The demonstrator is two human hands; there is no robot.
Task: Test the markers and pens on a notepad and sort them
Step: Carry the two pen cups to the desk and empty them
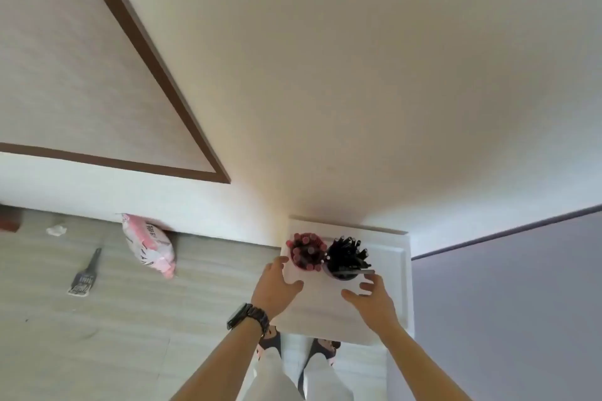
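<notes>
Now: two full cups on white bench, lower centre

Cup of red markers (307,252) stands packed, caps up. Cup of black pens (348,259) sits just right of it, equally full. Both are on the upper part of the bench (387,290). Left hand (277,286) has fingers spread, holding nothing, just beside the red markers. Right hand (374,298) is spread and empty, just below the black pens.

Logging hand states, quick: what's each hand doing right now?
Left hand: open, holding nothing.
Right hand: open, holding nothing.
</notes>
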